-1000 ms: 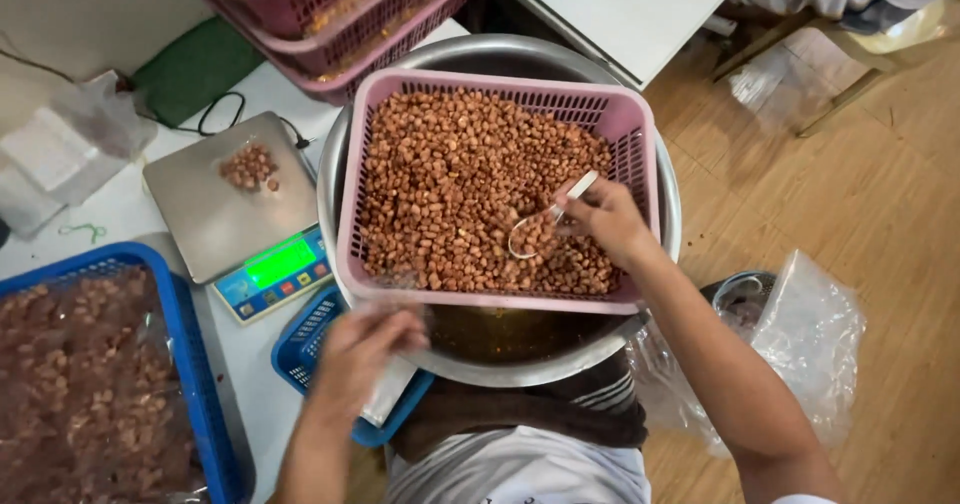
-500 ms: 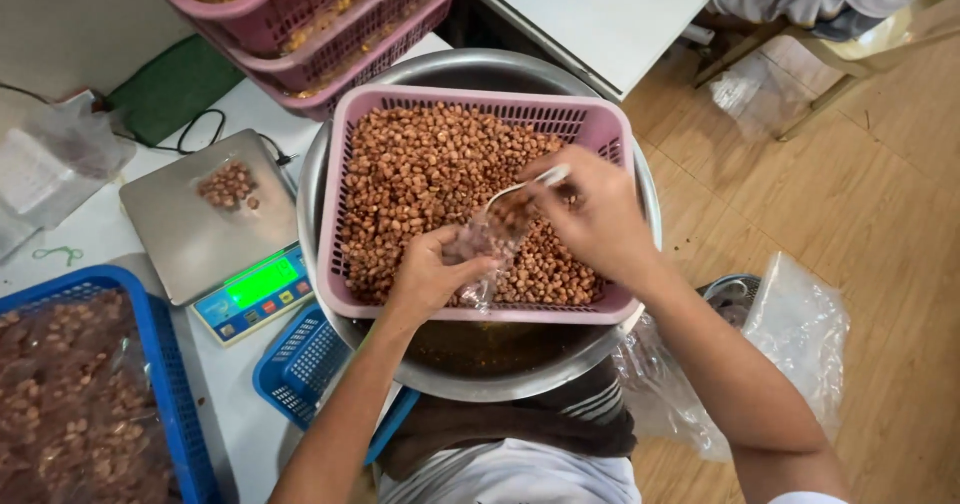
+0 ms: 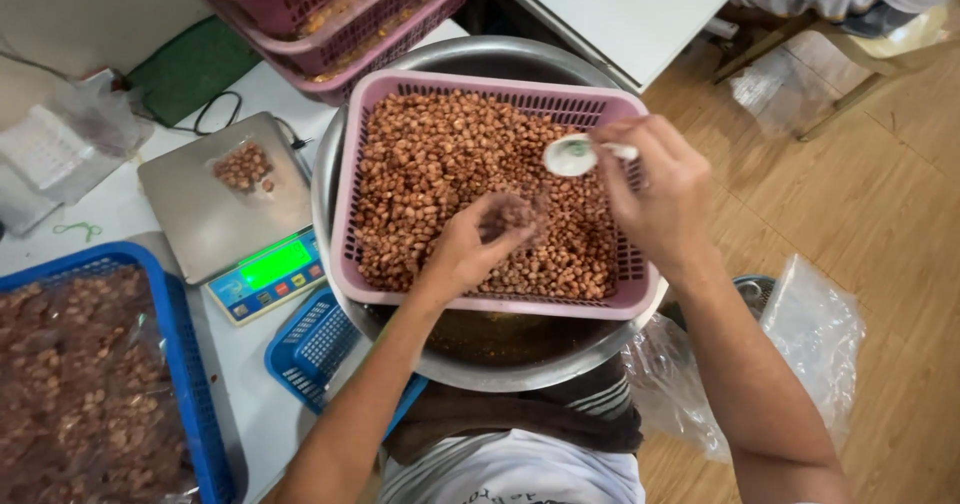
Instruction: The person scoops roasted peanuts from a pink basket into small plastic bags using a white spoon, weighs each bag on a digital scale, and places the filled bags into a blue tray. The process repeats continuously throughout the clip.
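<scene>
Left hand (image 3: 465,254) pinched a small clear bag (image 3: 515,214) of peanuts over the pink basket (image 3: 345,204). Right hand (image 3: 655,189) gripped a white spoon (image 3: 572,154) just above, basket sitting in metal bowl (image 3: 520,364).

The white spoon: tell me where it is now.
Head view: the spoon is in the right hand, over the far side of the pink basket of peanuts.
</scene>
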